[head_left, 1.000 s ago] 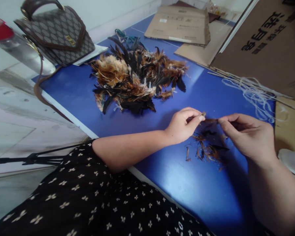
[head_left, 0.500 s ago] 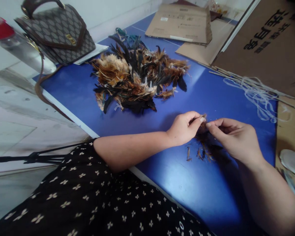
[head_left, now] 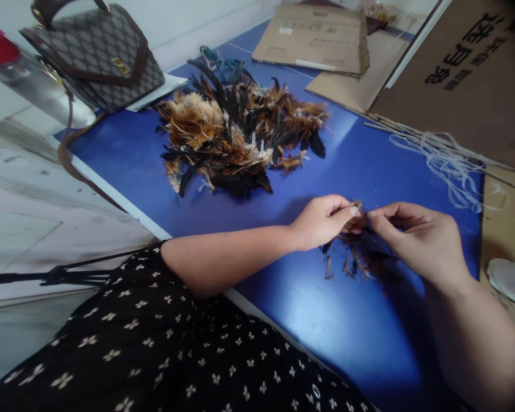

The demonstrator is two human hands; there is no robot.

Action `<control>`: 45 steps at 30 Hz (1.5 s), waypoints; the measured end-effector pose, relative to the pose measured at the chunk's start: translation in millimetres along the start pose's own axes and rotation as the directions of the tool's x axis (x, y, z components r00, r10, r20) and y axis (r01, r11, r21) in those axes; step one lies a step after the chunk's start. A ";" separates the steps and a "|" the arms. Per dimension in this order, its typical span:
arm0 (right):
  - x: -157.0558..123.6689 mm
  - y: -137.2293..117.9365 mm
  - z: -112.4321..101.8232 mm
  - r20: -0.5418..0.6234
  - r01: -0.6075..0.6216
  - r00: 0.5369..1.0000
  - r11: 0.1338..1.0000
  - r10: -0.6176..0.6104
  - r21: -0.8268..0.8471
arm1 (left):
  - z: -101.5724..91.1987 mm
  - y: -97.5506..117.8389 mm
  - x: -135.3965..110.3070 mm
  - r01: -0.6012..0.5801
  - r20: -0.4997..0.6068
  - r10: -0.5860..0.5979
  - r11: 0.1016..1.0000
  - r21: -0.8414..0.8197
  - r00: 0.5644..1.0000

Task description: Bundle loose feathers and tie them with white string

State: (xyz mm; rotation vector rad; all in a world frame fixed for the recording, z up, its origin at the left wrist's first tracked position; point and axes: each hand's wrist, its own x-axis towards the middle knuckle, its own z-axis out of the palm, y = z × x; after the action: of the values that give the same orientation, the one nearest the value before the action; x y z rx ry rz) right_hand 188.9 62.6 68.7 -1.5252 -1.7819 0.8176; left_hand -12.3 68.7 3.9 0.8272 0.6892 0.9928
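My left hand (head_left: 324, 222) pinches a small brown feather bunch (head_left: 356, 205) between thumb and fingers. Close beside it, on the right, my right hand (head_left: 420, 234) has thumb and forefinger pressed together; whatever thin thing they pinch is too small to make out. Beneath both hands, loose dark and brown feathers (head_left: 356, 264) lie on the blue tabletop (head_left: 300, 309). Farther back rests a large heap of brown, cream and black feathers (head_left: 236, 137), with small pale ties showing in it.
A patterned handbag (head_left: 98, 57) and a red-capped bottle (head_left: 38, 80) stand at the back left. Flattened cardboard (head_left: 313, 37) and a big carton (head_left: 463, 80) take up the back right. White cord (head_left: 450, 166) and thin sticks (head_left: 395, 127) lie by the carton.
My right hand has moved slightly to the right, widening the gap to my left hand. The left hand still pinches the feather bunch in nearly the same place.
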 end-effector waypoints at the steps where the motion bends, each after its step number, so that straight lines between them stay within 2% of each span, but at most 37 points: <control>1: 0.1 -0.3 1.3 0.007 -0.008 1.000 1.000 0.008 0.004 | 0.4 -0.1 0.2 -0.011 0.000 0.011 1.000 0.007 1.000; 3: -0.4 -2.0 3.0 0.033 0.006 0.999 1.000 -0.006 0.022 | 1.3 0.5 0.2 0.000 -0.001 0.000 1.000 0.003 1.000; 6: -1.5 -5.2 3.5 0.088 0.042 0.995 0.999 -0.044 0.027 | 3.0 2.6 -0.3 0.075 -0.006 -0.075 0.996 -0.043 0.997; 9: -1.5 -7.0 4.0 0.053 0.032 0.998 1.000 -0.032 0.002 | 5.3 4.4 -1.2 0.116 -0.012 -0.118 0.990 -0.080 0.993; 13: -0.8 -8.0 6.9 0.040 0.013 0.999 0.999 -0.015 0.053 | 7.4 4.6 -3.6 0.094 -0.030 -0.093 0.996 0.009 0.995; 18: -1.9 -4.3 8.4 0.039 0.004 0.999 0.999 -0.006 0.037 | 5.6 5.3 -5.6 -0.011 -0.043 0.020 0.979 0.205 0.999; 22: -2.5 1.8 0.7 0.054 0.018 0.998 0.997 -0.022 0.077 | 6.0 10.3 -5.7 -0.029 -0.041 0.036 0.987 0.157 0.998; 25: -2.5 6.3 -11.4 -0.019 0.038 0.999 0.998 -0.037 0.049 | 6.8 13.0 -5.0 -0.013 -0.041 0.016 0.998 0.068 0.999; 28: -2.0 10.6 -21.9 -0.052 0.125 0.991 0.992 -0.125 -0.010 | 6.1 11.9 -3.9 -0.015 -0.007 0.014 1.000 -0.019 1.000; 31: -0.1 13.6 -23.9 0.008 0.281 0.959 0.957 -0.282 -0.075 | 4.4 9.4 -3.3 0.003 0.035 0.001 0.993 -0.118 0.999; 35: 3.4 16.7 -17.3 0.076 0.427 0.903 0.903 -0.422 -0.054 | 4.3 10.2 -4.9 0.042 0.081 -0.026 0.978 -0.205 0.996; 40: 4.7 20.1 -13.8 0.058 0.484 0.874 0.875 -0.483 -0.018 | 8.3 15.8 -9.9 0.080 0.089 -0.062 0.973 -0.217 0.994; 45: 2.8 17.6 -14.7 0.083 0.478 0.875 0.878 -0.476 0.006 | 9.5 15.3 -11.0 0.101 0.105 -0.083 0.977 -0.187 0.991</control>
State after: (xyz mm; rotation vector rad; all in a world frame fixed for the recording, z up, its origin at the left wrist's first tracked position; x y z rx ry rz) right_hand 210.7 68.4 63.6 -0.9942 -2.1066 0.6213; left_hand -15.6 60.7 23.1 0.6637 0.5345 0.9137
